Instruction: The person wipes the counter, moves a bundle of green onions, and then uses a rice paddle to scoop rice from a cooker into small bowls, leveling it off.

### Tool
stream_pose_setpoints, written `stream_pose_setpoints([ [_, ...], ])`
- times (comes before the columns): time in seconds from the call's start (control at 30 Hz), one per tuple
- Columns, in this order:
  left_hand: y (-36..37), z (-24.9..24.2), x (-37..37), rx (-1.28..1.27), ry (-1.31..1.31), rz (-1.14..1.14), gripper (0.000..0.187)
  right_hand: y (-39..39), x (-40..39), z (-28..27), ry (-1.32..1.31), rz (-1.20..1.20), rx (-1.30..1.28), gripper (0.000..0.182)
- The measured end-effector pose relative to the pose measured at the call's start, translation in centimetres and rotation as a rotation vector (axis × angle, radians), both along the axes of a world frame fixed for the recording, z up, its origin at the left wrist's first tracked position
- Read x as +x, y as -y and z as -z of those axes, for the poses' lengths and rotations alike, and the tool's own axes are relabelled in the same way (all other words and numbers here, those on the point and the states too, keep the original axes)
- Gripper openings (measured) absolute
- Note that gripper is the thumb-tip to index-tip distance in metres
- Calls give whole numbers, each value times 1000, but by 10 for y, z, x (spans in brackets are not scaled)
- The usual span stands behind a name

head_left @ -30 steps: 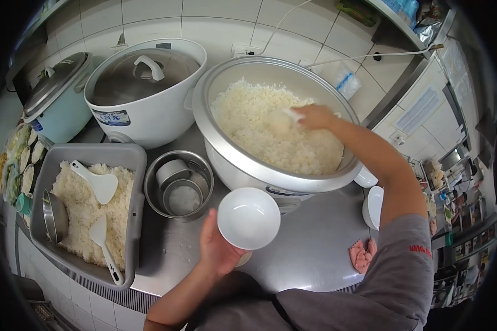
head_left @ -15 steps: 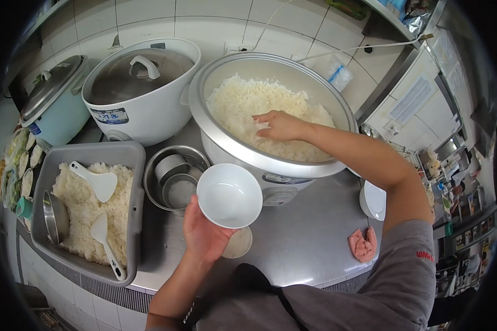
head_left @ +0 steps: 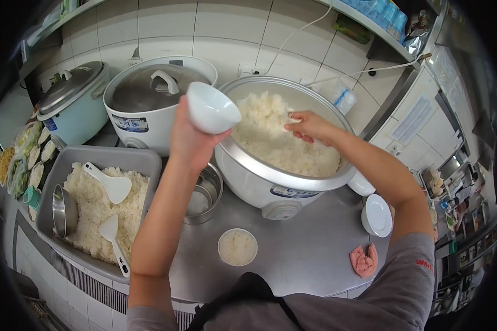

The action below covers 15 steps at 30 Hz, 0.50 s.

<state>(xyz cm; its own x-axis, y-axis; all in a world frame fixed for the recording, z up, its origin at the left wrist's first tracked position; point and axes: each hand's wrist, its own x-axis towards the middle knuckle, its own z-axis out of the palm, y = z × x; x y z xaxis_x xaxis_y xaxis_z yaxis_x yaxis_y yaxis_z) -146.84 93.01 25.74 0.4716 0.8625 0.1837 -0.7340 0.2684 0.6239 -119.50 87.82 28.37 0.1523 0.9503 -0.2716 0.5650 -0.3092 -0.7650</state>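
My left hand [head_left: 190,140] grips a white bowl [head_left: 212,107], tilted with its mouth toward the rice cooker, near the cooker's left rim. My right hand [head_left: 310,127] is over the open rice cooker [head_left: 248,179], its fingers closed on what looks like a white rice paddle, mostly hidden by rice. A big clump of white rice [head_left: 265,113] is raised just left of those fingers. More cooked rice [head_left: 292,160] fills the pot below. On the steel counter nearer to me sits a small bowl of rice [head_left: 237,247].
At left, a grey tub [head_left: 83,154] holds rice, two white paddles [head_left: 110,185] and a metal bowl [head_left: 65,211]. A steel pot [head_left: 215,201] stands beside the cooker. Two lidded cookers [head_left: 143,118] are behind. White bowls [head_left: 377,216] and a pink cloth [head_left: 363,261] lie right.
My left hand has raised the bowl and tipped it toward the cooker. My right hand has come up from the rice, with a clump lifted. The view has shifted slightly.
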Motion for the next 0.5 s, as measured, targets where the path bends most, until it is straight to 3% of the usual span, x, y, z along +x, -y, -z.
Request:
stream_pose_setpoints([
  [0.2,-13,-5,89,-184,-99,168,57,0,4,-68,302,20,168,53],
  [0.27,-8,-5,113,-202,-39,165,56,0,-3,-67,575,-79,349,50],
  [0.3,-6,-5,119,-225,20,153,56,8,-8,-60,897,-136,511,52],
  [0.33,-7,-3,122,-229,14,159,56,16,-11,-59,893,-130,505,52],
  [0.4,-5,-5,117,-186,-101,114,59,31,-22,-66,1407,-203,690,56],
  [0.5,-4,-9,99,-85,-243,93,57,42,-18,-69,1372,-146,783,59],
])
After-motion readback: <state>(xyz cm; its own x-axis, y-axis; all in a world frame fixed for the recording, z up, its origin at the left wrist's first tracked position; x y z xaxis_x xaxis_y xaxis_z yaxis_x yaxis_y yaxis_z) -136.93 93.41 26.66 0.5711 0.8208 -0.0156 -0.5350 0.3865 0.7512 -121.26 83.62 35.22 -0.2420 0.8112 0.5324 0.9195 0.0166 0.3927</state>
